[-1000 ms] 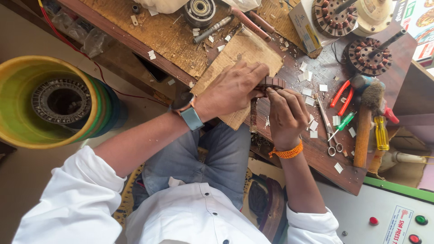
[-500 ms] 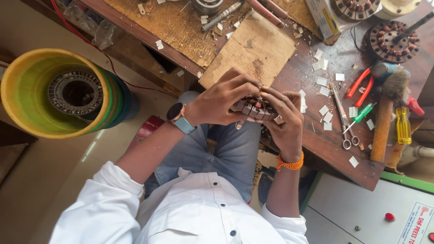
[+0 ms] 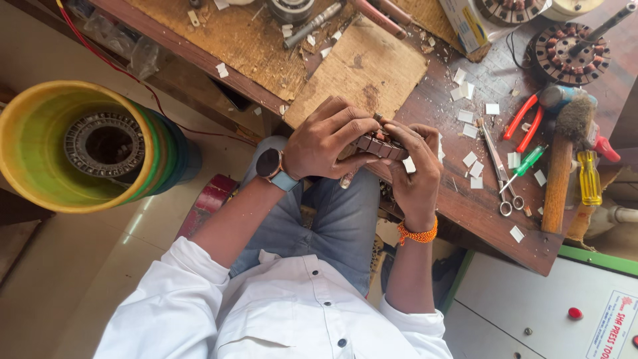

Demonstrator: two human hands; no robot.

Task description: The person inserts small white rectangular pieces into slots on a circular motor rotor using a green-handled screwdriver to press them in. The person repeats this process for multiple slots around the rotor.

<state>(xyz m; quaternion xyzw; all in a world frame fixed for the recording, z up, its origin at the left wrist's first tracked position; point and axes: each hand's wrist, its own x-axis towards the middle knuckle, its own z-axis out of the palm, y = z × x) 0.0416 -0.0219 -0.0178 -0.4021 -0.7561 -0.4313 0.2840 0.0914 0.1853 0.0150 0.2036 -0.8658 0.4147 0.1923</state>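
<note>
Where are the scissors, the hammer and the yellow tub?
scissors (image 3: pixel 500 174): head view, on the blades near the pivot.
hammer (image 3: pixel 557 179): head view, on the wooden handle.
yellow tub (image 3: pixel 26 143): head view, on the inner wall.

Dark round slotted motor core, partly hidden, held edge-on just above the workbench edge

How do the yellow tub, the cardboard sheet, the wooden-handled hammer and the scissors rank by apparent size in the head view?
1. yellow tub
2. cardboard sheet
3. wooden-handled hammer
4. scissors
The tub may stand at a different distance from the camera than the bench, so its lead is unsure.
</note>
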